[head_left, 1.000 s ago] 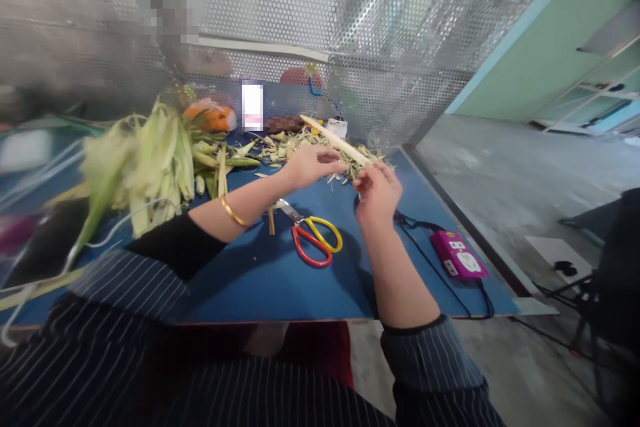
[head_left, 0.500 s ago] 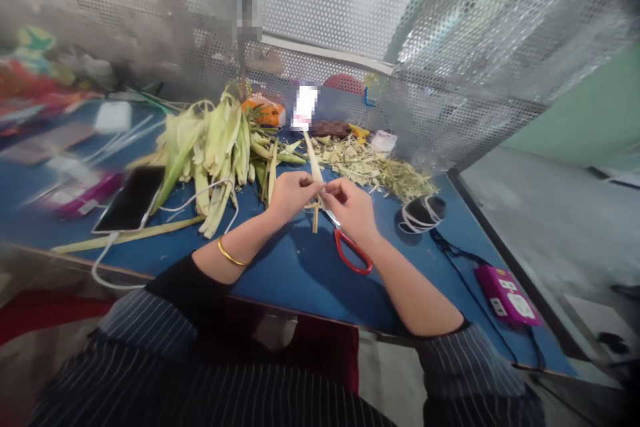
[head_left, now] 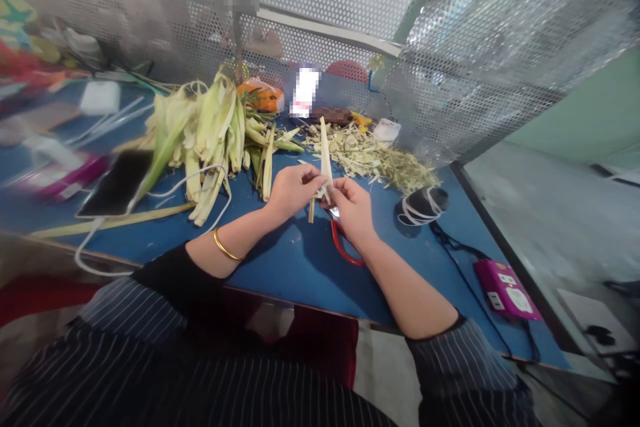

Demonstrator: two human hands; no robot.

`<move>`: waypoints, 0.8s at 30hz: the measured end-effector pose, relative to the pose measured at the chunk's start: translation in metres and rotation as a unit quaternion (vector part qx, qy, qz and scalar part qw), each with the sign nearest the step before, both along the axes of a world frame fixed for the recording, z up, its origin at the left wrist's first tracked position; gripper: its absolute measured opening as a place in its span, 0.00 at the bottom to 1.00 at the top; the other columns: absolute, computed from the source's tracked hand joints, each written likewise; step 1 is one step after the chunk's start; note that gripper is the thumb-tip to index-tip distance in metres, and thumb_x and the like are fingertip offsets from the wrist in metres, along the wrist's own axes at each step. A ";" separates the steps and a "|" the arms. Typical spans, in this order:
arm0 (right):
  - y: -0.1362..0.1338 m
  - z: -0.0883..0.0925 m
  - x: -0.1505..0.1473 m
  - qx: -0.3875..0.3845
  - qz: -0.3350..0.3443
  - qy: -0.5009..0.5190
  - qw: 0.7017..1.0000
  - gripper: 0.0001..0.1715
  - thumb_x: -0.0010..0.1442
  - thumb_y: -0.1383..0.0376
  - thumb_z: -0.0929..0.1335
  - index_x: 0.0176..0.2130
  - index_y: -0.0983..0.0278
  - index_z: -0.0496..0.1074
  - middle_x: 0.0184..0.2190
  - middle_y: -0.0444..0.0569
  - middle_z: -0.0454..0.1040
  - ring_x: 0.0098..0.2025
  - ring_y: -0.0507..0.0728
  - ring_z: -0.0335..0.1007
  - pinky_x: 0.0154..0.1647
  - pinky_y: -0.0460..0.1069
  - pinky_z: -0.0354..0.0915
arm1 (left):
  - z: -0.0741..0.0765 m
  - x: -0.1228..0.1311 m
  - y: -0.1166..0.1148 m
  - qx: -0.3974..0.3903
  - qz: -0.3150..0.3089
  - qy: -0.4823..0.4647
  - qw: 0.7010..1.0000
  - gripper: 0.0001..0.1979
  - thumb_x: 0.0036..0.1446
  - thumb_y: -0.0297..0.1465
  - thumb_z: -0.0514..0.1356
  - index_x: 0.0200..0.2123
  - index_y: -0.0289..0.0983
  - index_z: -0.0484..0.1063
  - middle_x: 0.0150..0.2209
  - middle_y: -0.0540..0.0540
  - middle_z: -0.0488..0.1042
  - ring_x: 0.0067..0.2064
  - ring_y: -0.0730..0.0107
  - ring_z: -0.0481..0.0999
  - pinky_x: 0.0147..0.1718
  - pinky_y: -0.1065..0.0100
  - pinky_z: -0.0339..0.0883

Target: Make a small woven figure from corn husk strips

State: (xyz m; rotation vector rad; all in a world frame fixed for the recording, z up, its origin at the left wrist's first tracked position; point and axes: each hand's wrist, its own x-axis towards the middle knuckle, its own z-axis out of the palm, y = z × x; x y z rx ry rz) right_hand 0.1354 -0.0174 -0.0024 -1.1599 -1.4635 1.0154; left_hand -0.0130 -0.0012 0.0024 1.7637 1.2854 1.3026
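Observation:
My left hand (head_left: 293,188) and my right hand (head_left: 353,208) meet over the blue table (head_left: 295,267), both pinched on a pale leaf strip (head_left: 325,153) that stands up and away from me. A short piece of it hangs below my left fingers. Red-handled scissors (head_left: 343,247) lie on the table just under my right hand, partly hidden by it. A gold bangle sits on my left wrist.
A heap of green and pale leaves (head_left: 210,130) lies at the left back, cut scraps (head_left: 375,160) at the right back. A phone (head_left: 117,183) with a white cable lies at left. A tape roll (head_left: 425,203), a pink device (head_left: 505,287) with a black cord, and a perforated metal screen (head_left: 450,47) stand around.
The view swung left, then settled. My hands brought the strip from the far right scraps toward the middle of the table and turned it upright.

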 end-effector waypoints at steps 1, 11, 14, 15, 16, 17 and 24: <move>0.000 0.001 0.000 -0.021 0.007 0.028 0.999 0.07 0.56 0.60 0.67 0.31 0.61 0.69 0.23 0.42 0.71 0.25 0.53 0.69 0.30 0.50 0.67 | -0.001 0.000 0.001 0.004 -0.002 -0.004 1.000 0.10 0.54 0.35 0.58 0.27 0.35 0.73 0.24 0.49 0.73 0.26 0.74 0.67 0.27 0.71 0.60; 0.006 0.003 0.008 0.063 -0.026 -0.040 0.997 0.13 0.53 0.56 0.70 0.29 0.62 0.68 0.23 0.40 0.66 0.26 0.49 0.60 0.28 0.46 0.60 | 0.006 0.008 -0.016 0.079 -0.036 0.142 0.986 0.12 0.53 0.30 0.56 0.18 0.36 0.62 0.18 0.53 0.62 0.23 0.77 0.58 0.24 0.70 0.50; 0.007 0.006 0.008 0.034 -0.021 0.018 0.999 0.11 0.54 0.59 0.70 0.26 0.62 0.67 0.22 0.40 0.66 0.24 0.48 0.60 0.27 0.46 0.60 | 0.006 0.008 -0.016 0.046 -0.036 0.103 0.993 0.12 0.54 0.32 0.57 0.20 0.36 0.64 0.18 0.53 0.63 0.22 0.78 0.58 0.23 0.71 0.51; 0.007 0.008 0.008 0.024 -0.021 0.036 0.999 0.10 0.53 0.60 0.69 0.26 0.63 0.67 0.21 0.40 0.66 0.24 0.48 0.60 0.27 0.46 0.61 | 0.006 0.007 -0.015 0.033 -0.036 0.088 0.995 0.12 0.54 0.32 0.57 0.20 0.36 0.65 0.19 0.53 0.63 0.23 0.78 0.59 0.23 0.72 0.52; 0.006 0.009 0.007 0.019 -0.023 0.049 0.998 0.09 0.53 0.61 0.69 0.27 0.63 0.67 0.21 0.40 0.66 0.24 0.48 0.61 0.27 0.46 0.62 | 0.006 0.007 -0.014 0.023 -0.033 0.075 0.996 0.11 0.53 0.32 0.57 0.20 0.36 0.66 0.19 0.53 0.64 0.23 0.78 0.60 0.24 0.72 0.53; 0.006 0.010 0.006 0.018 -0.025 0.055 0.998 0.08 0.53 0.62 0.69 0.27 0.63 0.68 0.21 0.40 0.67 0.23 0.48 0.62 0.27 0.46 0.62 | 0.006 0.006 -0.014 0.015 -0.031 0.061 0.998 0.10 0.53 0.32 0.58 0.21 0.36 0.66 0.19 0.53 0.64 0.23 0.78 0.60 0.24 0.72 0.54; 0.005 0.010 0.004 0.018 -0.046 0.102 0.994 0.07 0.54 0.62 0.68 0.29 0.63 0.69 0.20 0.40 0.67 0.21 0.48 0.61 0.25 0.45 0.62 | 0.011 0.010 -0.014 -0.165 -0.111 -0.140 0.970 0.03 0.49 0.30 0.59 0.28 0.36 0.68 0.23 0.50 0.72 0.25 0.74 0.73 0.25 0.71 0.67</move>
